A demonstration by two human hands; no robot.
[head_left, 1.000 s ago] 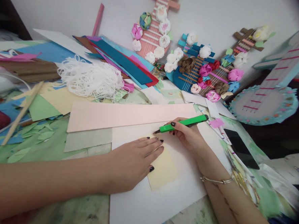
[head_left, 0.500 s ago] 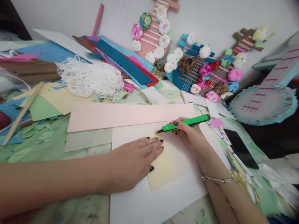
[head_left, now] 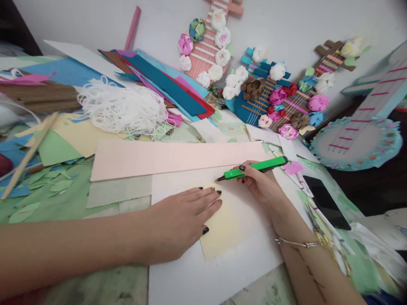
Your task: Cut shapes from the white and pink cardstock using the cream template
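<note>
My left hand lies flat with fingers stretched out, pressing a pale yellow piece of paper onto a large white sheet. In my right hand is a green marker, gripped between thumb and fingers. Its dark tip points left and down, close to the top edge of the yellow paper, just above my left fingertips. Whether the tip touches the paper I cannot tell. Beyond both hands a long pale pink strip overlaps the far edge of the white sheet.
A heap of white string and coloured paper sheets lie behind. Paper-flower-decorated model guitars lean at the wall. On the right are a phone and scissors. A wooden stick and green scraps lie left.
The marker tip has shifted very slightly right along the top of the yellow paper. My left hand stays in place, and the whole view has drifted a little.
</note>
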